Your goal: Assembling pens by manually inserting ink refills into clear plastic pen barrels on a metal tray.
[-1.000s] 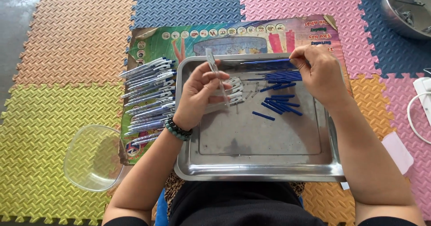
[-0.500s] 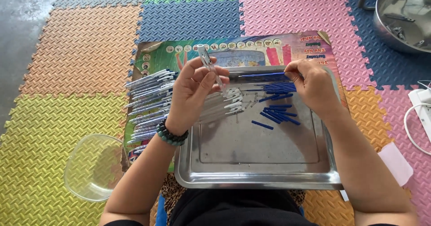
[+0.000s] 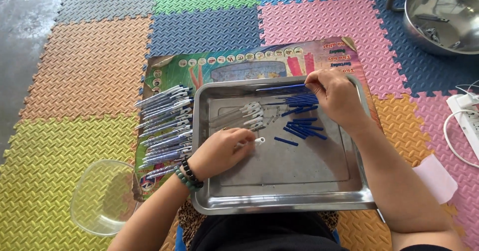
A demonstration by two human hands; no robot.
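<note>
In the metal tray point(image 3: 279, 181), the left hand point(image 3: 219, 151) pinches a clear pen barrel point(image 3: 252, 142); near the far edge, the right hand point(image 3: 337, 99) pinches a blue refill point(image 3: 282, 87).

The tray point(image 3: 279, 201) is brushed, dully shining metal. At its 9 o'clock lie glossy plastic pens point(image 3: 164, 126); at 7 o'clock sits a clear plastic bowl point(image 3: 102, 196). Beneath, textured matt foam mats point(image 3: 80, 76).

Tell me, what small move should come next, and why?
Probably bring the hands together: the right hand pinches a blue refill at the tray's far edge, while the left hand rests on a clear barrel, so the two parts are still apart.
</note>
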